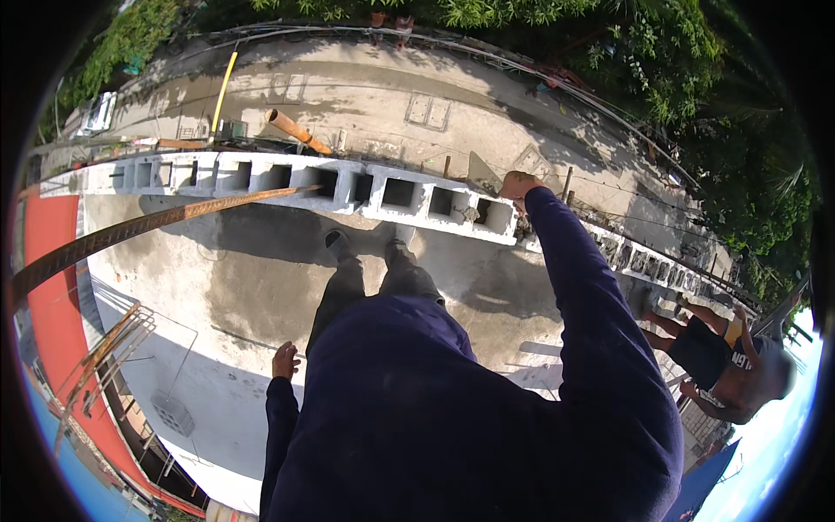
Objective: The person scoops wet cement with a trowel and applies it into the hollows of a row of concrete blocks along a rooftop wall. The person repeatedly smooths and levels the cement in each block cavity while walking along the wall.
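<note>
My right hand [519,185] is closed at the far side of a row of hollow concrete blocks [416,214]. It grips a trowel, whose flat grey pointed blade [481,170] sticks out to the left over the block edge. The handle is hidden inside the fist. Some mortar [470,214] clings near the cells of the nearest block. Down by my left side hangs my left hand [285,360], fingers loosely bent and apart, with nothing in it.
A rusty rebar [156,223] slants in from the left over the wall. An orange pipe [298,131] and a yellow pole [223,91] stand beyond it. At right, another person [718,361] bends by the wall. Bent rebar [113,348] and a loose block [172,412] are at left.
</note>
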Demonstrator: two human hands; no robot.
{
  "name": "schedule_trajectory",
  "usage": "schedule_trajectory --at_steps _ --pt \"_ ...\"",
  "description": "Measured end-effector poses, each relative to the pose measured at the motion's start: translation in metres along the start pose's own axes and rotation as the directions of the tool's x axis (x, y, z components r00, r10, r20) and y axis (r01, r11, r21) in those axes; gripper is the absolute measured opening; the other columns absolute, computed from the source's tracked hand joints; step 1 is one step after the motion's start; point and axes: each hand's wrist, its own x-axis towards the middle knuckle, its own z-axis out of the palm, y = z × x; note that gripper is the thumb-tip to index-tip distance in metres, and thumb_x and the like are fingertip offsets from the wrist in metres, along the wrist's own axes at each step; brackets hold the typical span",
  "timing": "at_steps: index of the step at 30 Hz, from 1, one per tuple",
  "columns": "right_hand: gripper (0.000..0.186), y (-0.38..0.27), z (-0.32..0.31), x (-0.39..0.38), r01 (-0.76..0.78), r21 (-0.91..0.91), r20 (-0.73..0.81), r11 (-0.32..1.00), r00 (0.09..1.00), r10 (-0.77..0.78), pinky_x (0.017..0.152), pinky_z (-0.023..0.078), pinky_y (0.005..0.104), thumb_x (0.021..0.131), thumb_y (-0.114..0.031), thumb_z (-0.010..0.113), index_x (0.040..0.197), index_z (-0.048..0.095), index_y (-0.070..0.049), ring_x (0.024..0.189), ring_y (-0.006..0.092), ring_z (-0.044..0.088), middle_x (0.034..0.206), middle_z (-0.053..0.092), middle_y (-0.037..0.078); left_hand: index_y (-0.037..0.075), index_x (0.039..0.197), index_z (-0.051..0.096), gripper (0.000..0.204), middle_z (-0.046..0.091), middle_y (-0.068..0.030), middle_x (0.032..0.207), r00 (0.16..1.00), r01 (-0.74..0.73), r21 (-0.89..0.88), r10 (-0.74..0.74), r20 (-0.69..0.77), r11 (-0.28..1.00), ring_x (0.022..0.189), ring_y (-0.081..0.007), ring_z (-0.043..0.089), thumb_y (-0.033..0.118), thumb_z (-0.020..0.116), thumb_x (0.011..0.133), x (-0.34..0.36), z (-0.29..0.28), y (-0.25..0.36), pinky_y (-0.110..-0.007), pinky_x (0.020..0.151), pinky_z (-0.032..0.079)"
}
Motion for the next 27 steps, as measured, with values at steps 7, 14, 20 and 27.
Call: schedule_trajectory --at_steps 7,14,20,27 --pt "0.038 -0.030 -0.012 -0.004 -0.265 0.038 -0.234 0.964 0.935 0.266 0.090 0.045 0.0385 0.075 -0.021 0.056 0.107 0.060 -0.001 0.107 0.0323 0.056 0.114 0.058 0.020 0.001 0.120 0.052 0.042 0.061 -0.0130 0.109 0.987 -0.163 0.351 0.157 0.045 0.922 0.098 -0.0235 0.060 0.025 0.050 0.085 -0.029 0.016 -0.018 -0.031 0.082 0.047" --pt "0.027 0.001 -0.019 -0.128 -0.050 0.649 -0.062 0.759 0.991 0.118 0.049 0.049 0.0343 0.072 -0.020 0.063 0.085 0.059 0.002 0.061 0.0193 0.063 0.075 0.064 0.015 0.009 0.122 0.052 0.041 0.062 -0.0114 0.100 0.938 -0.347 0.322 0.324 0.125 0.881 0.078 -0.0174 0.061 0.027 0.050 0.086 0.032 0.015 0.057 -0.030 0.063 0.048" --pt "0.030 0.003 0.071 -0.159 -0.333 -0.046 -0.515 0.942 0.816 0.263 0.075 0.048 0.0460 0.083 -0.020 0.042 0.097 0.060 0.000 0.082 0.0370 0.063 0.084 0.064 0.022 0.010 0.126 0.048 0.048 0.059 -0.0078 0.108 0.955 -0.278 0.153 0.257 0.146 0.948 0.077 -0.0192 0.061 0.034 0.053 0.084 0.060 -0.005 0.133 -0.029 0.059 0.046" --pt "0.023 -0.036 0.148 -0.183 -0.203 -0.169 -0.660 0.965 0.750 0.043 0.066 0.047 0.0477 0.088 -0.019 0.038 0.092 0.053 -0.003 0.073 0.0351 0.063 0.076 0.064 0.018 0.010 0.127 0.047 0.050 0.058 -0.0078 0.109 0.946 -0.315 0.244 0.281 0.162 0.917 0.080 -0.0208 0.060 0.034 0.051 0.084 0.088 -0.041 0.152 -0.032 0.065 0.048"
